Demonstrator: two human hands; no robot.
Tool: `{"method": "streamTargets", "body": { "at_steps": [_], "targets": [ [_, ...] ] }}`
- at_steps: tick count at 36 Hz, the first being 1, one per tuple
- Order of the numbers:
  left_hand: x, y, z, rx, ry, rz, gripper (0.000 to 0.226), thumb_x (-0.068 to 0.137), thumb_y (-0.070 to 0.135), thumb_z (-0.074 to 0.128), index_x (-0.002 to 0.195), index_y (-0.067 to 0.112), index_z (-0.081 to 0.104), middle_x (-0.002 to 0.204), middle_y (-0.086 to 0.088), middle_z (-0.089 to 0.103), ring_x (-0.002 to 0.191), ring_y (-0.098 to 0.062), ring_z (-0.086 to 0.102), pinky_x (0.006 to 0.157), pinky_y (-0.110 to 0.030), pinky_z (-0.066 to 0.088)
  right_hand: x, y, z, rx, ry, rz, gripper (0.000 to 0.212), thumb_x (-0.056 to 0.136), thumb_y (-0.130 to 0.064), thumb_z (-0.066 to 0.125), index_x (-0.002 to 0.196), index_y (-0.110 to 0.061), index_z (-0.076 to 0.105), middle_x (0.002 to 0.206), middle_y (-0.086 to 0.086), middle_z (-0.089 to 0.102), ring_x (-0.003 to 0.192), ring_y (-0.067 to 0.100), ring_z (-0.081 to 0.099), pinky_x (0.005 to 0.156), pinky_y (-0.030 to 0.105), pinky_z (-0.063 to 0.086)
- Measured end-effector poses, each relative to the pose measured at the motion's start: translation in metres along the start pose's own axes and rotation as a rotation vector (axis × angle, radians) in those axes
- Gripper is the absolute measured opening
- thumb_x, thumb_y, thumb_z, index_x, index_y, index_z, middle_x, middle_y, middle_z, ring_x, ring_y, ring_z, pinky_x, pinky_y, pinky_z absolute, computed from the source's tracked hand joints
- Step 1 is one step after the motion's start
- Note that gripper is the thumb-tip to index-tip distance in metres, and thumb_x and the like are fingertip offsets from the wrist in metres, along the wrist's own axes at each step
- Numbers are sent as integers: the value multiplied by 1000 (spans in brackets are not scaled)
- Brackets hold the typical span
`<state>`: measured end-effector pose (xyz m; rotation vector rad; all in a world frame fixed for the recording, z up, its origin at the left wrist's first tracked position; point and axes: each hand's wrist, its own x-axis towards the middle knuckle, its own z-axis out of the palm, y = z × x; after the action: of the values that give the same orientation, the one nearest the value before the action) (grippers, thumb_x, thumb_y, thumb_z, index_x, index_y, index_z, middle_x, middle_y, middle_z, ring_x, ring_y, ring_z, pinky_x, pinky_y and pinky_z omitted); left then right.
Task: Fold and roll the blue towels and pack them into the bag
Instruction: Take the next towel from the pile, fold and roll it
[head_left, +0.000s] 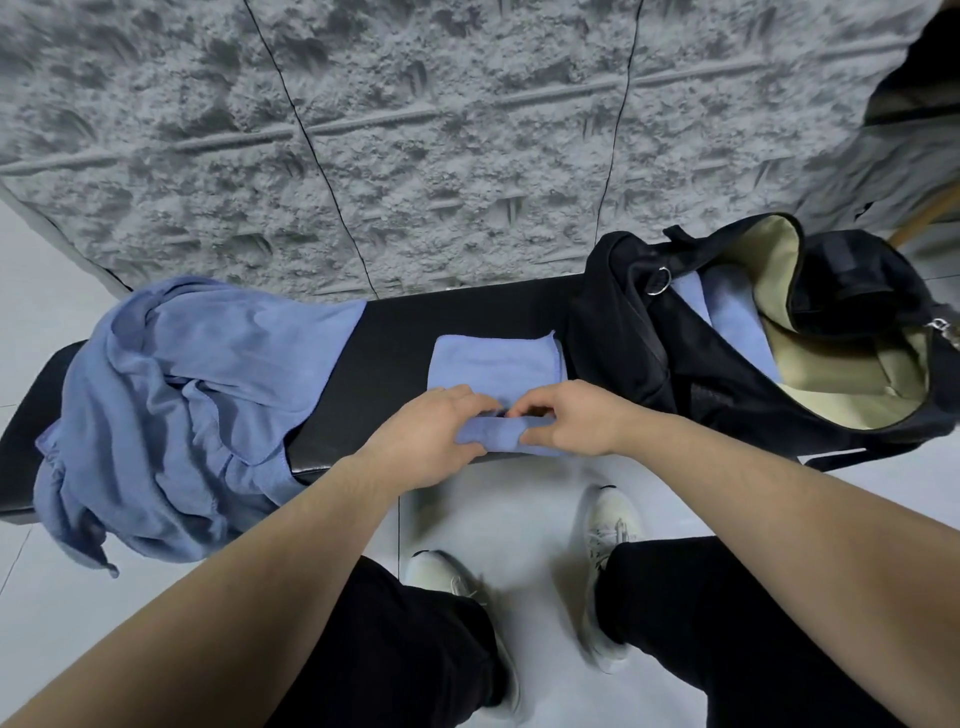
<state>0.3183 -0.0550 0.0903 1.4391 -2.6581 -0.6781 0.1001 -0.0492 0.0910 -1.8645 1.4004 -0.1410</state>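
Head view | left hand (431, 431) and right hand (566, 418) both pinch the towel (493, 369) roll's near end | flat length runs straight ahead | bag (779, 332) lies nearer the right hand

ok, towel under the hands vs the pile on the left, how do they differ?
The folded towel lies flat, near end being rolled by left hand and right hand; the towel pile is crumpled, untouched, hanging off the bench. Both are blue.

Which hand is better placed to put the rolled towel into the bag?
Probably the right hand: it grips the towel on the side nearer the open bag, which lies at the right.
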Motion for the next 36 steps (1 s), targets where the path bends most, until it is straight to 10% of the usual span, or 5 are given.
{"method": "streamTargets", "body": {
  "at_steps": [9,19,30,36],
  "targets": [
    [2,-3,0,-56,9,-10,20,93,32,60,112,27,64,102,7,60,97,-13,52,85,-28,43,7,6,2,118,-28,36,24,86,-28,68,98,-48,65,88,-25,63,73,-14,53,75,12,39],
    [5,-6,6,-74,-10,-70,29,96,29,53,123,32,62,112,9,44,104,-16,45,97,-33,39,4,7,4,-178,81,-20,34,95,-40,55,129,-43,59,120,-6,53,120,14,38,109,32,30],
    [10,-3,3,92,-11,-92,16,98,30,40,86,39,47,102,12,45,101,-10,30,82,-27,15,3,-7,8,-358,154,-224,40,83,-32,69,122,-30,60,114,-9,56,104,14,44,97,30,38],
    [8,-5,3,103,21,-44,21,96,31,43,110,36,57,104,12,47,105,-12,35,86,-27,18,6,-3,10,-334,173,-235,35,87,-25,64,121,-25,59,113,-8,57,101,13,46,92,28,40]
  ]
}}
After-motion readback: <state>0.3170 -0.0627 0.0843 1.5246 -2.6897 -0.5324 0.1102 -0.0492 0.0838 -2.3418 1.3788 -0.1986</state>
